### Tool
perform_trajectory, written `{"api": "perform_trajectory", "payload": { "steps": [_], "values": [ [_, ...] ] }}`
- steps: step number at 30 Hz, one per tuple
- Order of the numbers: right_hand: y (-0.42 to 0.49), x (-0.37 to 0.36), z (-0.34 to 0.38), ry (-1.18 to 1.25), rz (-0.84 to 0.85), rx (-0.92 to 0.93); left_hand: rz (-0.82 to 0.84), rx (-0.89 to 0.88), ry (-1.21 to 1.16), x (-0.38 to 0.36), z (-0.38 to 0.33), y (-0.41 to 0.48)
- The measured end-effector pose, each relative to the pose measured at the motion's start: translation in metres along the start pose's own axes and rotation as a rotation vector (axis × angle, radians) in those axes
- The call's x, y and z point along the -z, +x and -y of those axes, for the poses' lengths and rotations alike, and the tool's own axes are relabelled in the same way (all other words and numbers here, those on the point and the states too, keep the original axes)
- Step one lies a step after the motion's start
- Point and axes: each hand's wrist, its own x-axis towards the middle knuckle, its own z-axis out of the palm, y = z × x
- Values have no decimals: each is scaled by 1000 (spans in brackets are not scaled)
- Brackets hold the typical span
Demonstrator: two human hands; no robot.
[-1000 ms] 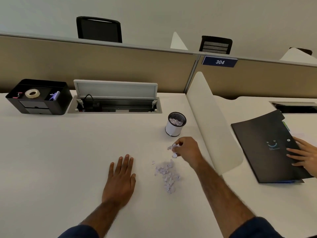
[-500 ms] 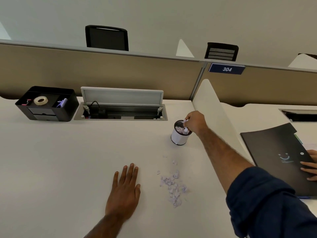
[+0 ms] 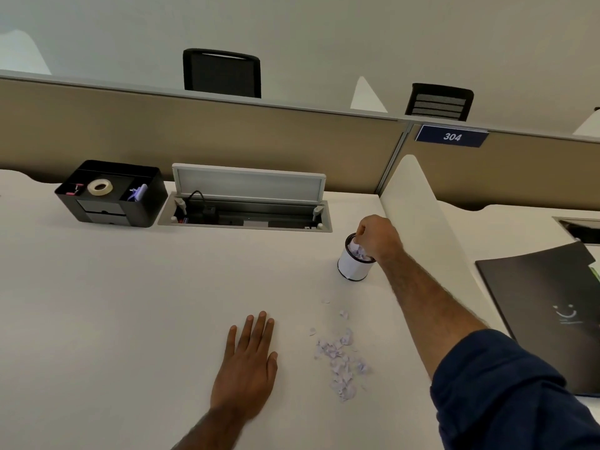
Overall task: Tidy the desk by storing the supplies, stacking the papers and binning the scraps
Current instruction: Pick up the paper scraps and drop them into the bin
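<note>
Right hand: over the mouth of the small white cup, fingers curled down into it. Whether they pinch scraps or have let go can't be told; the knuckles hide the tips. Lilac bits show inside the cup, near the brim.

Left hand: flat on the desk, fingers straight and close together, holding nothing.

Loose scraps: a scattered pile between the left hand and the right forearm, with a few strays trailing toward the cup.

Step in hand, as a judgement: dropping a pinch into the cup. To do it well, open the fingers low and inside the rim, since the cup looks nearly full and light bits will spill. Best to sweep the rest into one heap with the left palm first.

Clearance: the white divider sits just right of the cup, and the open cable tray is behind and to its left, a trap for strays. There is open desk between pile and cup. The black organiser and the dark folder are well apart from it.
</note>
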Motion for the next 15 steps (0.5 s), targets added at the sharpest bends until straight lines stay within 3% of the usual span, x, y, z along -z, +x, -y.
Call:
{"api": "perform_trajectory", "payload": {
  "steps": [6,11,15],
  "values": [
    [0,1,-9,-42,-108,3,3,5,4,3,0,0],
    [-5,-1,-9,-66,-76,31,-1,3,2,2,0,0],
    [-30,0,-9,135,-299,95,5,5,5,1,2,0]
  ]
}}
